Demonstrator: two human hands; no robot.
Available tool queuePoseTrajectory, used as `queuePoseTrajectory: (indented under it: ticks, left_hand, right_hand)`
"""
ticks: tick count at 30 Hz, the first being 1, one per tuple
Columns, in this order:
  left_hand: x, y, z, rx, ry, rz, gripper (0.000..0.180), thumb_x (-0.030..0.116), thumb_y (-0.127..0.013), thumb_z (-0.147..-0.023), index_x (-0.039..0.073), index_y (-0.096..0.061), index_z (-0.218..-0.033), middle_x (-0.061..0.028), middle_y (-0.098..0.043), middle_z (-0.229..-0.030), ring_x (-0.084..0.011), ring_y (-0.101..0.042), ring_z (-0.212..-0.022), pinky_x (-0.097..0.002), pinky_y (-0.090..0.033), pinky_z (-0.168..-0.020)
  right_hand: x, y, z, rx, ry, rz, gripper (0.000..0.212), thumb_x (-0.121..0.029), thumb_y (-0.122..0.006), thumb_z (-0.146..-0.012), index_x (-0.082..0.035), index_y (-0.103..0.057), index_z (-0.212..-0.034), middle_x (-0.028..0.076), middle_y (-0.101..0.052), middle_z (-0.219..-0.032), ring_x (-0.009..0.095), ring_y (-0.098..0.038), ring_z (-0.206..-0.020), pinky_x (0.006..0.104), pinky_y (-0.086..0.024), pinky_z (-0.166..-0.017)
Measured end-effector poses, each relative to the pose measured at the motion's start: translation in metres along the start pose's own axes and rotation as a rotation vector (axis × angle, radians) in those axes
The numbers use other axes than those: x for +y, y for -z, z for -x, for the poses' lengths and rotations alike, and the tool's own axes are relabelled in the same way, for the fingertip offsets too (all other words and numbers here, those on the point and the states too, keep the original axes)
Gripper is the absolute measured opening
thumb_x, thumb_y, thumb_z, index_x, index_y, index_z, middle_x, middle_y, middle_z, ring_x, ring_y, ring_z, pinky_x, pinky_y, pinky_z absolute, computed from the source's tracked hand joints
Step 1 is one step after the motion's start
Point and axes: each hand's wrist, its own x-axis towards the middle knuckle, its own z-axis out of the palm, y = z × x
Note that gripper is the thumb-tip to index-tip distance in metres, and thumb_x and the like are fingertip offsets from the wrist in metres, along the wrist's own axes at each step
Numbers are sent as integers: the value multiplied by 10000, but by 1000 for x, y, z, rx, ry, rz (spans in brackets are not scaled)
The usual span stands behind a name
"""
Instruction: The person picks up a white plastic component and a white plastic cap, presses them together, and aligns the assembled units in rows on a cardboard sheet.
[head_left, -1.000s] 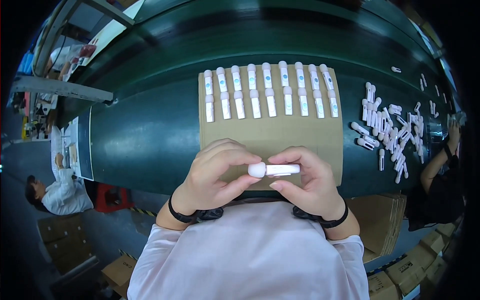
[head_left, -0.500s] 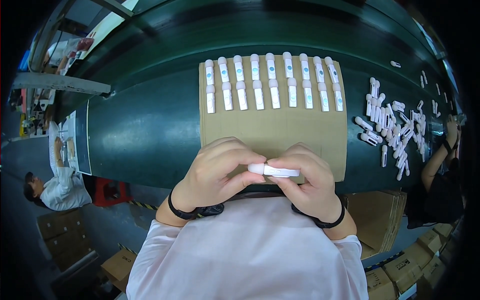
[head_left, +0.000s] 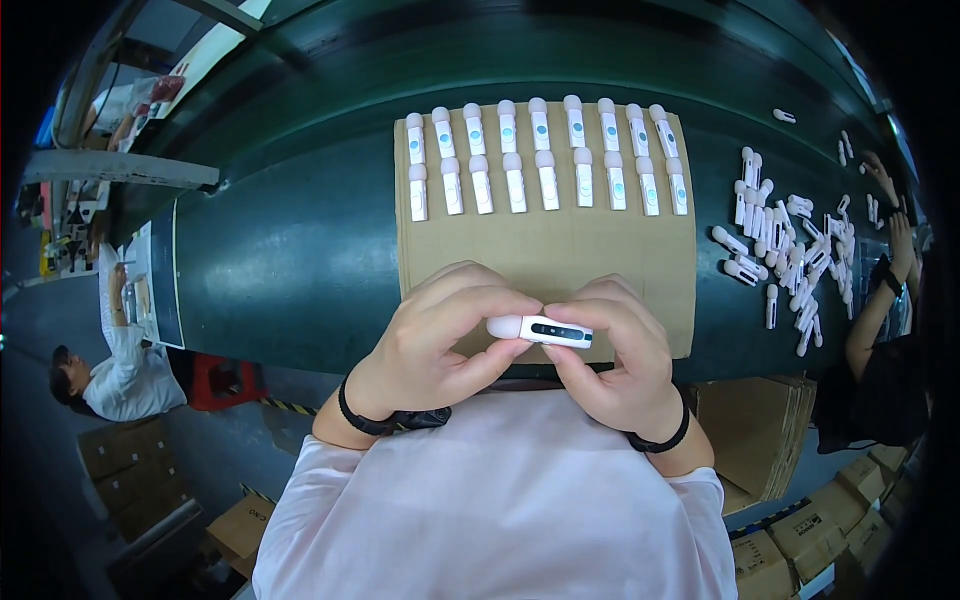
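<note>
Between both hands, near my chest, lies a small white handheld device (head_left: 558,332) with a rounded pale-pink head and a dark oblong panel facing up. My left hand (head_left: 440,333) pinches it at the rounded head, thumb and forefinger closed on it. My right hand (head_left: 618,342) grips the white body by its sides between thumb and fingers. Under and beyond my hands is a flat brown cardboard sheet (head_left: 545,240). Along its far part, several like devices (head_left: 514,182) lie in two rows, heads pointing away from me, many showing a blue round mark.
To the right, a loose heap of like devices (head_left: 795,262) lies on the dark green table (head_left: 290,270). A co-worker's hands (head_left: 901,245) are beyond it at the right edge. Another person (head_left: 125,370) sits at the left near a red stool (head_left: 222,383). Cardboard boxes (head_left: 805,540) stand lower right.
The device has been rolled between my fingers, so its dark panel now faces up instead of a white side. At the far right, a co-worker's second hand has come into view among loose devices.
</note>
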Motion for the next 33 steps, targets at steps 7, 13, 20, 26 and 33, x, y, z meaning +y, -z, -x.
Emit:
queuePoseTrajectory:
  ticks: [7,13,20,26,33]
  left_hand:
    - [-3,-1,1,-1,-46,-2,272,-8,-751,-738,-2,-665,-996,-111,-686,-940,-290,-657,-890,-368,-527,-794]
    - [-3,-1,1,2,-41,11,255,4,-751,-749,0,-666,-989,-109,-685,-939,-293,-655,-891,-374,-529,-800]
    - [-9,-5,0,94,-40,62,257,14,-762,-755,3,-660,-991,-114,-659,-915,-266,-632,-805,-355,-505,-713]
    - [-10,-10,-5,16,-42,72,274,27,-774,-733,19,-670,-987,-114,-649,-931,-274,-621,-833,-366,-495,-743]
    - [-6,-9,-1,67,-91,4,289,22,-777,-693,53,-685,-965,-85,-613,-870,-260,-590,-798,-366,-469,-716]
  right_hand:
    - [-1,-1,0,8,23,20,342,62,-715,-724,7,-646,-1054,123,-639,-885,245,-598,-767,332,-460,-679]
    - [0,-2,0,5,57,52,345,67,-724,-714,10,-650,-1046,131,-641,-889,253,-606,-771,337,-466,-677]
    - [0,0,-1,84,-5,-18,351,47,-763,-715,-30,-663,-1042,107,-640,-902,252,-605,-785,333,-472,-667]
    - [-5,3,-3,69,16,-23,355,23,-790,-714,-55,-669,-1039,83,-633,-892,234,-598,-781,318,-468,-669]
    - [-7,3,-3,-58,-16,-114,265,5,-747,-805,-19,-625,-1039,77,-593,-943,175,-555,-829,293,-446,-755]
